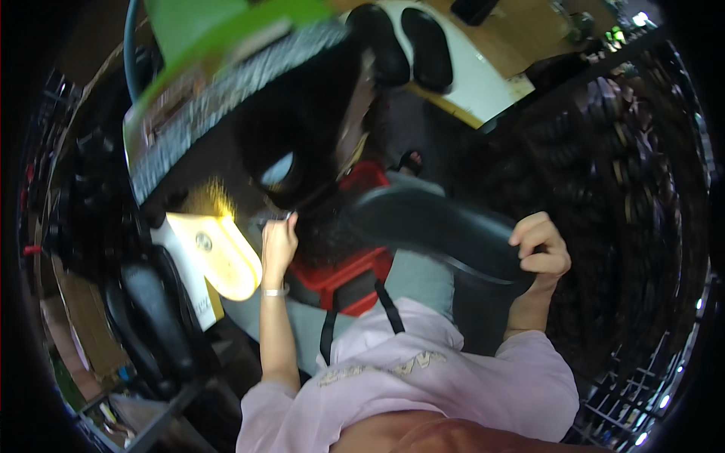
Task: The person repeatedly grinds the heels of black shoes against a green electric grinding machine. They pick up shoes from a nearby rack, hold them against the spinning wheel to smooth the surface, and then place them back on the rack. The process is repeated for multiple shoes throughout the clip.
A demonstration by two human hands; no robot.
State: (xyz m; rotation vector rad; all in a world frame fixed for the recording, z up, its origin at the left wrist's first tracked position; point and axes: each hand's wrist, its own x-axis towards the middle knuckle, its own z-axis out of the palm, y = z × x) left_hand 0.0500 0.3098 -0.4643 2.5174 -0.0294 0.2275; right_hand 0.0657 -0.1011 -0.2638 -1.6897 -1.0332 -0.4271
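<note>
In my right hand (541,246) is one end of a long black shoe sole (445,230), the fingers curled over its edge. The sole stretches leftward across my lap, and its far end is blurred. My left hand (279,245) is closed in front of me; a small dark, shiny bit shows at its fingertips, too blurred to name. Left of that hand lies a pale yellow, sole-shaped piece (228,260) with a dark round mark, brightly lit.
Below my hands is a red plastic basket (340,291). Two black soles (427,49) lie on a white board (479,64) ahead. A green-edged machine or table (226,53) stands front left. Black soles (155,302) stack at left; racks of dark pieces (604,189) fill the right.
</note>
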